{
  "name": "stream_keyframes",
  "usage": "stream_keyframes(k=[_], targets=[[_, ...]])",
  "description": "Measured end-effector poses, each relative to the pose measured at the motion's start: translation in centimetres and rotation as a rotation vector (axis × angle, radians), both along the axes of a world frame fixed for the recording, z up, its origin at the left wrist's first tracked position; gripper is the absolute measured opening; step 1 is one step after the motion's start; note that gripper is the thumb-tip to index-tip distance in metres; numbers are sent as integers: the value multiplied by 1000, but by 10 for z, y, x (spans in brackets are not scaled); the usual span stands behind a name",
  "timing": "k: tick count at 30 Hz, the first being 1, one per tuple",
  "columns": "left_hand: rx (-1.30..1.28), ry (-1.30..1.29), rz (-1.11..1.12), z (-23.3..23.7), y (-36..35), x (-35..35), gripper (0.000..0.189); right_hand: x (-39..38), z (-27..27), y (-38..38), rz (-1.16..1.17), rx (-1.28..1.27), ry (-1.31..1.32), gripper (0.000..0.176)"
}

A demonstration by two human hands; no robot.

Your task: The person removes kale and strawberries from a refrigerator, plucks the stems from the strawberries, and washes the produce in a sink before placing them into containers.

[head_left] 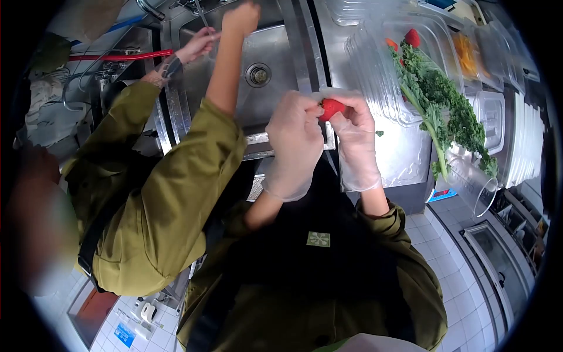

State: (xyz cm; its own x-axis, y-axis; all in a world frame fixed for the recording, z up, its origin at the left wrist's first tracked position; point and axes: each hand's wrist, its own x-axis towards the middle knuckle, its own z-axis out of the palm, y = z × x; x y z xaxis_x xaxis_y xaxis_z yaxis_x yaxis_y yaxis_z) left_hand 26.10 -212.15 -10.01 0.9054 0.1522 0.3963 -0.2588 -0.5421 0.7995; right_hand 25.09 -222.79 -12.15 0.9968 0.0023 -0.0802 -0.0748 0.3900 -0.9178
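Note:
A red strawberry (pixel 332 109) is held between my two gloved hands, over the counter's edge beside the sink. My right hand (pixel 355 132) grips it from the right, thumb and fingers closed around it. My left hand (pixel 297 138) has its fingers pinched together against the berry's left side; whether they hold a leaf or stem is hidden. Both hands wear clear, loose gloves. Right of them, a leafy kale stalk (pixel 437 114) lies across clear plastic containers (pixel 384 76), and another strawberry (pixel 412 38) sits at the far end.
A co-worker in an olive sleeve (pixel 176 193) reaches over the steel sink (pixel 275 44) on the left. A tipped clear cup (pixel 476 186) lies at the counter's right edge. Stacked white lids (pixel 526 144) and a container of orange pieces (pixel 467 54) stand farther right.

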Motion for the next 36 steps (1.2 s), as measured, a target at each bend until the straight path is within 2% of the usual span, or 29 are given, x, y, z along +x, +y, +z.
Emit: stream_keyframes(k=[2,4,8,11,14,17,20,23,25,28,32,36], targets=[[36,26,37,-3,-1,0,13,0,2,0,27,-13,41,20],[-32,63,4,-9,1,-2,10,-1,6,-4,90,-12,143,20],[-201,238,-93,-19,5,-8,8,-1,3,-10,131,197,252,24],[-591,582,-159,-21,8,-11,6,-4,-9,-19,183,227,285,26],[-758,729,-181,-4,8,-9,4,-5,-6,-17,115,206,224,26],[-788,723,-182,-2,5,-16,9,-9,-1,-18,87,152,174,21],[-587,696,-87,6,5,-16,8,-10,2,-21,137,86,188,16],[-532,560,-146,-6,7,-18,7,-12,0,-20,142,-28,159,17],[-626,610,-151,-14,6,-20,7,-14,-3,-19,128,-31,135,21],[-822,655,-207,-20,7,-20,8,-17,-7,-21,140,39,115,23],[-1021,754,-198,-11,11,-19,9,-23,-16,-25,157,357,113,27],[-886,761,-181,12,11,-23,13,-25,-14,-27,145,449,88,31]])
